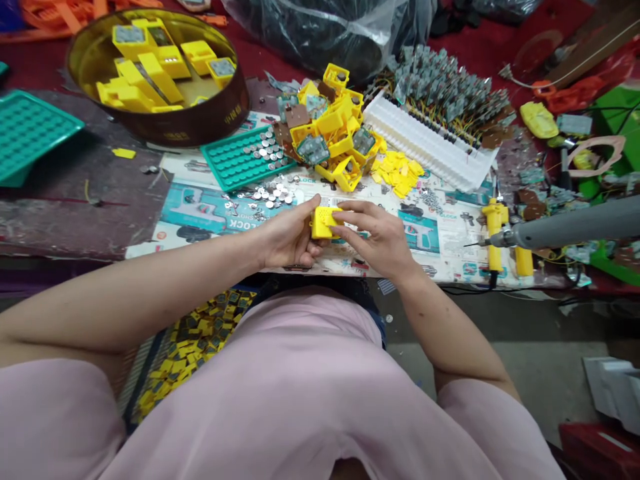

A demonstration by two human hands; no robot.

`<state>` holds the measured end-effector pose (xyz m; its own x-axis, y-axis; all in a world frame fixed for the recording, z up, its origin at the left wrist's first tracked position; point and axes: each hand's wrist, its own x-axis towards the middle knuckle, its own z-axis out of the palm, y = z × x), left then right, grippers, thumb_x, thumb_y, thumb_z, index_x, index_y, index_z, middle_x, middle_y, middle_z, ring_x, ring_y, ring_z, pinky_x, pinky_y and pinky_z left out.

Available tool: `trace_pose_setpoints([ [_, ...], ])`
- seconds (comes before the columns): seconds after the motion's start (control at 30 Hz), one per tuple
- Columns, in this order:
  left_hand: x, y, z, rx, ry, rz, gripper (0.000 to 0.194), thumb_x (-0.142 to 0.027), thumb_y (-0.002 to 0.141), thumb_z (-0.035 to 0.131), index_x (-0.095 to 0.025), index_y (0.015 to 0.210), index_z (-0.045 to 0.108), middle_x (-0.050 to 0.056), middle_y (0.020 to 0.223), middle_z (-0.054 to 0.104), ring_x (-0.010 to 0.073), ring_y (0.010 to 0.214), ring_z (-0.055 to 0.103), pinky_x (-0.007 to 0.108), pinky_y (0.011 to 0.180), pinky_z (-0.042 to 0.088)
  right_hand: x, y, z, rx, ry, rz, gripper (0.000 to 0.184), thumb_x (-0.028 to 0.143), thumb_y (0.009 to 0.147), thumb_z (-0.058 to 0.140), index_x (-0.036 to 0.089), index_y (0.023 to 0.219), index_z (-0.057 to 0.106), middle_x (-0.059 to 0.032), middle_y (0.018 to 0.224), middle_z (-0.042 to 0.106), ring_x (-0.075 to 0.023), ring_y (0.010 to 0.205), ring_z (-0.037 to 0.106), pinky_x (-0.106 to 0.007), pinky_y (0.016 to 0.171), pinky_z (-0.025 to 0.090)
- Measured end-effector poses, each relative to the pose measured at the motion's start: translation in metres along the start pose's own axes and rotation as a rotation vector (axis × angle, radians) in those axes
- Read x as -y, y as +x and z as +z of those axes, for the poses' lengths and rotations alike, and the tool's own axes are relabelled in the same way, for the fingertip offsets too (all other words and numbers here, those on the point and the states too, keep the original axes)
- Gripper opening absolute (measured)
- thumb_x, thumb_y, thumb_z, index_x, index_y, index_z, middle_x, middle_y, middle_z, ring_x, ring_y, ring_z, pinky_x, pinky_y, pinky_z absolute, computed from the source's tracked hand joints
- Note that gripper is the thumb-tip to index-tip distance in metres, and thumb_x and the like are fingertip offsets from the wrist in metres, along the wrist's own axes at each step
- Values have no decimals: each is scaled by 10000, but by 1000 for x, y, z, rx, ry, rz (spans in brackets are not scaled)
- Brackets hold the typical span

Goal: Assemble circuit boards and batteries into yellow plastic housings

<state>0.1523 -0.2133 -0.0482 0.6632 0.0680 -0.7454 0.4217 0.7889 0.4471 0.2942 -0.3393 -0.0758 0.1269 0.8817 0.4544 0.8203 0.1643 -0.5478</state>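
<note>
A small yellow plastic case (323,224) with a patch of little holes is held over the front of the bench. My left hand (293,237) grips it from the left, thumb along its upper edge. From the right, the fingers of my right hand (377,237) are closed against its side; a small yellow piece seems to be under the fingertips. Just beyond lie a heap of open yellow cases (345,127), some with circuit boards, and a pile of flat yellow covers (397,172). Button cells (274,191) are scattered beyond my left hand.
A round tin (165,123) with yellow cases stands back left, by a teal tray (225,160). A white rack (430,143) of wired parts is at back right. A yellow-handled soldering iron (495,233) and a grey rod (565,223) are right. Below left sits a crate of yellow cases (200,333).
</note>
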Motion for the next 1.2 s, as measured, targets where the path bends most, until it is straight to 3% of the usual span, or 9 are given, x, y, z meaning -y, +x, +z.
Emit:
trace_pose_setpoints([
  [0.27,5,0,2,26,39,31,535,-507,1013,259,-145,849,617,32,566,584,129,358,520,211,302,440,7,-4,-7,-88,193,46,61,274,893,664,220,867,672,-60,1162,728,-179,1105,668,-345,942,553],
  [0.37,5,0,0,13,3,41,461,-458,1009,303,-143,960,635,78,705,680,127,358,522,215,286,418,-4,-12,-9,-271,223,275,111,332,889,667,224,865,670,-17,950,748,-142,838,695,-278,713,560],
  [0.43,5,0,-2,6,-15,36,429,-436,1001,329,-139,972,637,95,721,691,134,361,526,217,282,408,-16,-20,-9,-264,104,365,123,343,885,664,225,861,691,3,824,735,-132,696,654,-282,660,542],
  [0.53,6,1,-3,24,-40,50,398,-401,989,353,-132,942,643,86,671,667,141,370,530,215,286,401,-28,-29,-7,-128,-161,287,124,327,887,658,235,860,737,-38,925,764,-198,863,676,-391,836,548],
  [0.6,7,1,-1,33,-44,58,379,-364,986,352,-127,948,646,74,671,661,137,380,534,215,296,412,-24,-30,-6,-136,-234,221,164,343,912,627,242,956,749,-70,1089,755,-241,1041,665,-459,956,518],
  [0.77,12,-3,8,44,-6,111,356,-290,980,331,-140,883,638,40,635,618,140,418,554,223,328,455,7,-22,2,-85,87,273,367,398,972,523,205,1258,647,-75,1160,747,-189,1059,704,-359,940,567],
  [0.9,19,-4,14,10,16,177,359,-245,982,311,-138,828,617,42,639,607,139,437,555,224,347,465,16,-19,10,-59,295,385,356,390,929,574,191,1195,701,-50,1185,745,-191,1055,724,-315,922,589],
  [1.07,27,-1,15,-2,34,267,350,-217,984,309,-138,814,604,36,633,597,129,446,543,225,397,495,19,-22,14,-149,315,415,272,345,895,600,252,1098,755,7,1142,757,-207,1076,722,-360,985,580],
  [1.2,28,2,12,35,31,261,363,-230,986,309,-133,808,611,45,642,606,134,460,556,227,412,498,22,-24,16,-197,359,450,282,371,869,640,231,1082,763,-16,1083,775,-193,964,745,-327,903,605],
])
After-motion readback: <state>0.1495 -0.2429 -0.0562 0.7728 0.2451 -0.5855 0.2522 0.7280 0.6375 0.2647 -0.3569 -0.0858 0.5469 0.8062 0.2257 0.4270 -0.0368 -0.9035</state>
